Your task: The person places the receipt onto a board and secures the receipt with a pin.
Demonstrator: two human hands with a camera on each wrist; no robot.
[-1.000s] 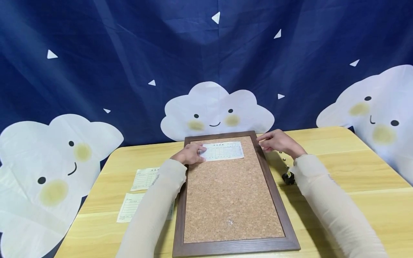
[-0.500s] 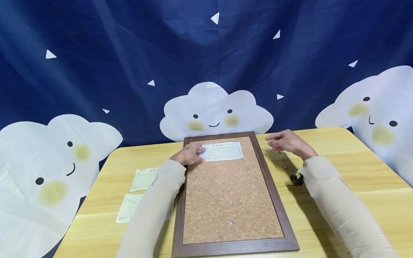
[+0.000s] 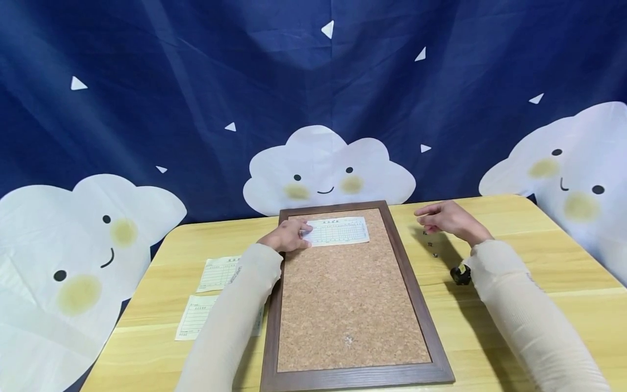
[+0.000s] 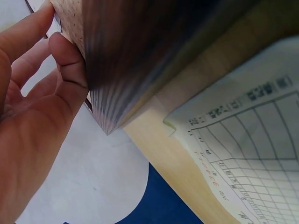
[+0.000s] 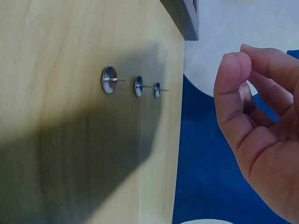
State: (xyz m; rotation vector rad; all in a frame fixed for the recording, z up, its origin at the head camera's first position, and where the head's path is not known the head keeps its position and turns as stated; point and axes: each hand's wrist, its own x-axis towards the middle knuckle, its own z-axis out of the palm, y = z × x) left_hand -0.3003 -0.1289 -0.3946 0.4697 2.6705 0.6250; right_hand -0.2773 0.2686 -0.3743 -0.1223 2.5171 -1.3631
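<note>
A printed paper slip [image 3: 343,231] lies across the top of a brown-framed cork board [image 3: 352,305]. My left hand [image 3: 288,235] rests on the slip's left end, fingers extended over it. The left wrist view has this hand [image 4: 42,102] at the wooden frame's edge, its fingertips partly cut off. Right of the board, my right hand [image 3: 450,219] hovers above the table with loosely bent fingers. Seen in the right wrist view, thumb and index tips come close together, and I see nothing held. Three silver thumbtacks [image 5: 110,80] lie below, points up, apart from the hand [image 5: 266,126].
Left of the board, two more printed slips [image 3: 215,274] lie on the wooden table [image 3: 548,272], partly covered by the left sleeve [image 3: 230,321]. A blue curtain with clouds [image 3: 328,169] hangs directly behind the table. A small black object [image 3: 461,274] sits at the right wrist.
My right hand has moved away from the board's right frame edge, rightward over the table near the thumbtacks. The left hand and slip stay in place.
</note>
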